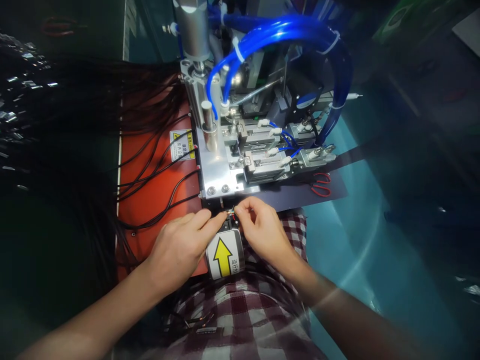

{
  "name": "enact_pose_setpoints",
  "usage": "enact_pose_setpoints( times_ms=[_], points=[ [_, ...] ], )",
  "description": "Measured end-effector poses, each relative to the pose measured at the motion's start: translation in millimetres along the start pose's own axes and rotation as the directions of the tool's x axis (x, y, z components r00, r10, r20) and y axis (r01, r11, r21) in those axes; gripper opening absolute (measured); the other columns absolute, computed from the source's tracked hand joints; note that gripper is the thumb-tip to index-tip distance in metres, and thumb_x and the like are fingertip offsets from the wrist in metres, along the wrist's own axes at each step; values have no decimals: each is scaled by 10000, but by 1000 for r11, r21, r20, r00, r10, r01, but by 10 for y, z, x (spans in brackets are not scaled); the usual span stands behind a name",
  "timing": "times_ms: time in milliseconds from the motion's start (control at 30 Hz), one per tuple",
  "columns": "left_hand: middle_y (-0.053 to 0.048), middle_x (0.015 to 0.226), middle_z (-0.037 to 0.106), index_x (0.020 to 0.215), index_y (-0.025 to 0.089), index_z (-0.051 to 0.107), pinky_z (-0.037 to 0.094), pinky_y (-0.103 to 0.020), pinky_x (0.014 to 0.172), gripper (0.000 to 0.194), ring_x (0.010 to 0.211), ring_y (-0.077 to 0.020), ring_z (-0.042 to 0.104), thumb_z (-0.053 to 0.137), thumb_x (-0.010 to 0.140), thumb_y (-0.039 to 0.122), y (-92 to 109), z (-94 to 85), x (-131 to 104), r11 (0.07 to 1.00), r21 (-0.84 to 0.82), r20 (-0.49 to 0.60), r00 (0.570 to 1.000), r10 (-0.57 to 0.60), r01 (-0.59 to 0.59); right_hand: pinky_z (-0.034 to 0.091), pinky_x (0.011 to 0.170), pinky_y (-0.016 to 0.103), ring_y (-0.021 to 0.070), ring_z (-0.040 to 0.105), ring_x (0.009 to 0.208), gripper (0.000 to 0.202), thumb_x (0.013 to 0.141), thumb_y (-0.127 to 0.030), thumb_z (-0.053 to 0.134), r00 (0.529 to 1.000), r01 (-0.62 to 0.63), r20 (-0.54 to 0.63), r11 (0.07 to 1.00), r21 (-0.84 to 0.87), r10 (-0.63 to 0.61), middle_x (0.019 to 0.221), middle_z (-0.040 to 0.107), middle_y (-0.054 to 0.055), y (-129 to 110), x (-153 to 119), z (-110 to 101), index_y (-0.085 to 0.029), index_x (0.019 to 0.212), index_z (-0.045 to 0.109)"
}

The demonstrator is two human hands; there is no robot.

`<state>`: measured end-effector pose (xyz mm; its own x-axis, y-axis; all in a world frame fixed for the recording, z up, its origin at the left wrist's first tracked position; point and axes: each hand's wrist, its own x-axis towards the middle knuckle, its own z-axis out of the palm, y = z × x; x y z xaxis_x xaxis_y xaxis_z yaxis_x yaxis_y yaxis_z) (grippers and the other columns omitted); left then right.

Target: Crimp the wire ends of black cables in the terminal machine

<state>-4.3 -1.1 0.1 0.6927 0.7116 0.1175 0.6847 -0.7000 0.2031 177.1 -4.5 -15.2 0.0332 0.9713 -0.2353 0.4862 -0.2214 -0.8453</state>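
At the front end of the machine [215, 175], both my hands meet over a small black fixture. My right hand [262, 227] pinches the thin wires [232, 212] between thumb and index finger. My left hand [183, 240] is closed beside it, its index fingertip at the same wires; what lies under its fingers is hidden. A red bit shows between the hands, too small to name. Just below them is a rounded part with a white label [225, 254] bearing a yellow arrow that points toward the machine.
Black cables [157, 185] run from the machine's left edge across an orange-red surface [150, 150] with a warning sticker [182, 145]. Thick blue air hoses [285, 30] arch overhead. Red-handled pliers [321, 185] lie at the right. More cables [198, 320] rest over my checked clothing.
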Motion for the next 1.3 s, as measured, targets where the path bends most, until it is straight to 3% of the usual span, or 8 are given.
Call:
enact_pose_setpoints(
  times_ms=[167,300,467,700,867,1000,1200,1300],
  points=[
    [-22,769,565,1165,135,562,397,-305,509,316,588,-181,492,459,867,138,40,-10,34,995,98,-2,1000,11,-11,387,597,275,163,523,648,179,870,-229,477,994,74,-66,986,-147,-84,709,578,23,-19,-23,18,-188,699,509],
    [-17,777,574,1156,141,564,397,-306,504,318,581,-179,495,492,846,126,53,-25,35,995,101,12,1000,1,-2,392,552,257,148,526,581,195,857,-280,505,999,-53,19,996,75,51,634,571,-1,19,9,13,-188,686,519],
    [-12,767,575,1166,159,551,407,-282,517,314,599,-173,523,481,862,126,29,-34,40,1000,16,33,999,-11,10,413,542,247,132,532,509,240,828,-385,548,970,-227,177,871,435,165,544,552,-29,121,44,-46,-158,761,584],
    [-22,785,598,1146,152,560,421,-264,549,289,639,-163,557,424,892,125,3,-51,52,997,-77,-1,1000,-15,15,383,488,233,123,493,509,213,802,-364,594,964,-257,183,864,433,194,584,547,-16,134,-114,24,-159,744,590],
    [-26,768,611,1132,146,570,435,-262,547,287,628,-159,568,399,902,139,-8,-28,52,997,-77,-21,1000,-8,7,400,548,251,130,497,568,139,816,-247,569,995,9,-97,994,106,1,673,562,11,-10,-205,29,-170,703,593],
    [-49,822,643,1095,133,585,469,-272,590,290,677,-168,602,371,900,118,-12,-16,63,997,-82,-45,999,-10,6,418,668,289,158,538,673,131,847,-198,512,973,188,-116,976,-112,-200,756,586,35,-37,-163,-20,-180,742,588],
    [-41,777,624,1087,133,588,467,-276,556,275,633,-172,586,398,888,116,-10,-35,59,997,-74,-21,1000,-3,2,370,445,231,113,450,462,176,832,-321,544,978,-193,150,907,373,147,566,493,-33,126,-37,-2,-177,731,551],
    [-35,772,618,1096,134,583,463,-272,548,271,621,-169,576,419,881,112,-9,-33,55,998,-69,-9,1000,-5,4,358,459,229,104,430,484,179,831,-341,563,993,-118,51,933,338,107,652,548,-12,137,-32,-4,-171,788,598]
  ],
)
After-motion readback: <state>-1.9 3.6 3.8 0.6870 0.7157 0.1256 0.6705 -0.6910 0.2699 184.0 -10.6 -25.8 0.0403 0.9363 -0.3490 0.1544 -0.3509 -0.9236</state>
